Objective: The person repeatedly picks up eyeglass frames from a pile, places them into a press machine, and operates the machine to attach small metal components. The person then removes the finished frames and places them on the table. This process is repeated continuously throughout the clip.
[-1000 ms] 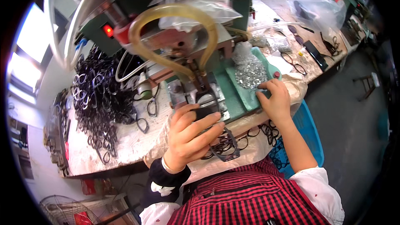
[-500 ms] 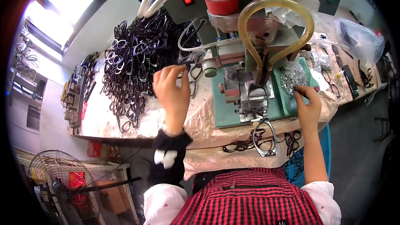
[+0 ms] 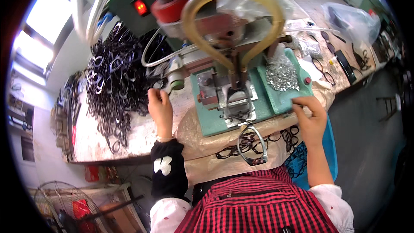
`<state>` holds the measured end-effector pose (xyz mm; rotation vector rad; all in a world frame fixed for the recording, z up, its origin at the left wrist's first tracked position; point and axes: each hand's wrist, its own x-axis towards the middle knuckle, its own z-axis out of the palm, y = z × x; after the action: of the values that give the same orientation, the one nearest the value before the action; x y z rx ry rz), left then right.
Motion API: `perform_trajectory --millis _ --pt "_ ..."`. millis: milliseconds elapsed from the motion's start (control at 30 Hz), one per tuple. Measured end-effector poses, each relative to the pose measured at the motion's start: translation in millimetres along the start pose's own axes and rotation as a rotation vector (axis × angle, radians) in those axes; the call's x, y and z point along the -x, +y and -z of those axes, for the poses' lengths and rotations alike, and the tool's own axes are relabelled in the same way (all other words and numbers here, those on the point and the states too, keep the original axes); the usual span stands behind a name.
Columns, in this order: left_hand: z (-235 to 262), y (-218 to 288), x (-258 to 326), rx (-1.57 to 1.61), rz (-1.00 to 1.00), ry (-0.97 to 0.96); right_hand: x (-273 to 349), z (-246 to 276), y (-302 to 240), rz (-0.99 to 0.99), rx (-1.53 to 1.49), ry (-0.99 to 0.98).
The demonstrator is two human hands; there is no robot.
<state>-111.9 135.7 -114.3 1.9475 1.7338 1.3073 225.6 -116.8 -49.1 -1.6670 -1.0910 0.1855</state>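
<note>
An eyeglass frame point(image 3: 263, 160) sits in the fixture of a green bench press point(image 3: 211, 124); one of its rims hangs out over the front edge. My left hand point(image 3: 161, 114) is raised beside a big heap of dark eyeglass frames point(image 3: 113, 86), fingers curled together; whatever they may hold is hidden. My right hand point(image 3: 311, 121) is at the front right corner of a green tray point(image 3: 280, 103) of small shiny metal parts point(image 3: 281, 75). Its thumb and fingers are drawn into a pinch, and anything between them is too small to make out.
A yellowish hose loop point(image 3: 189, 15) arches over the press. More eyeglass frames point(image 3: 224, 152) lie on brown paper along the front edge. A blue basket point(image 3: 330, 146) stands below right. Plastic bags point(image 3: 351, 21) and loose glasses point(image 3: 323, 72) lie at the right.
The view has shifted, so the press appears farther left. My left hand has lowered and its fingers have curled in; my right hand has moved from the metal parts to the tray's front corner.
</note>
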Motion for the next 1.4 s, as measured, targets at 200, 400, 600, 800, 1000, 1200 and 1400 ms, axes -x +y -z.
perform_trajectory --millis 200,400,600,800,1000,1200,1400 --pt "6.1 -0.5 1.0 0.297 -0.048 -0.103 -56.3 -70.5 -62.7 0.083 -0.446 -0.119" --pt "25.7 37.5 54.4 0.858 0.212 -0.014 -44.3 -84.0 -65.3 -0.165 -0.669 -0.145" --pt "81.2 165.9 34.5 1.128 -0.476 0.018 -46.1 -88.1 -77.1 -0.213 -0.875 -0.226" --pt "76.2 193.2 15.6 0.889 -0.624 -0.047 -31.0 -68.7 -103.3 -0.283 -0.919 -0.244" --pt "53.9 183.0 55.3 0.501 -1.041 -0.291 -38.2 -45.9 -53.1 0.102 -0.378 -0.195" --pt "37.3 186.5 62.5 0.365 -1.141 -0.346 -24.9 -15.1 33.2 0.134 0.182 -0.145" --pt "43.8 190.4 61.6 0.368 -1.09 -0.41 -50.0 -2.4 46.1 0.036 0.061 -0.016"
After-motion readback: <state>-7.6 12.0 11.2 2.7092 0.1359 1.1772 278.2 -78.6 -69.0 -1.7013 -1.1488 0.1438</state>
